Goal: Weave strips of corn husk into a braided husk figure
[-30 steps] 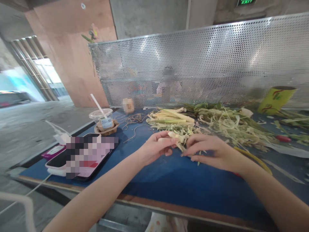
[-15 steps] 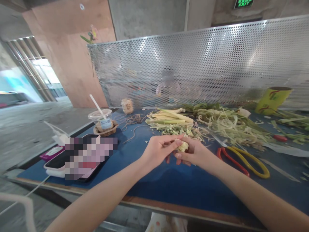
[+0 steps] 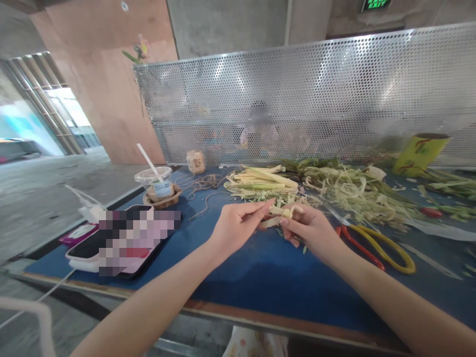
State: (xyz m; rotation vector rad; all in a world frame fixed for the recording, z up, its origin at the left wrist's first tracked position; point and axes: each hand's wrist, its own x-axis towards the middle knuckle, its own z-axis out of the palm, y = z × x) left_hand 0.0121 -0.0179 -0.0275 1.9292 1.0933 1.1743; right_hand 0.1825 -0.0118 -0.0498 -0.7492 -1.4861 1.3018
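Between my hands, over the blue table, is a pale yellow-green plant strip [image 3: 287,212] with a small knot or fold in it. My left hand [image 3: 238,221] pinches the strip's left end between thumb and fingertips. My right hand [image 3: 305,224] grips the folded part, its fingers curled around it. Just behind the hands lie shredded green bits [image 3: 266,196] and a bundle of pale yellow stalks [image 3: 264,179]. Scissors [image 3: 386,248] with one red and one yellow handle lie right of my right hand.
A pile of peeled leaves [image 3: 357,191] lies back right, near a yellow-green tube [image 3: 420,154]. At left are a lidded cup [image 3: 162,187] with a straw, twine [image 3: 206,182] and a phone [image 3: 111,235]. A perforated metal panel [image 3: 297,99] stands behind.
My hands have moved slightly apart, the left one to the left and the right one to the right. The strip, bunched between the fingers before, now shows stretched between them.
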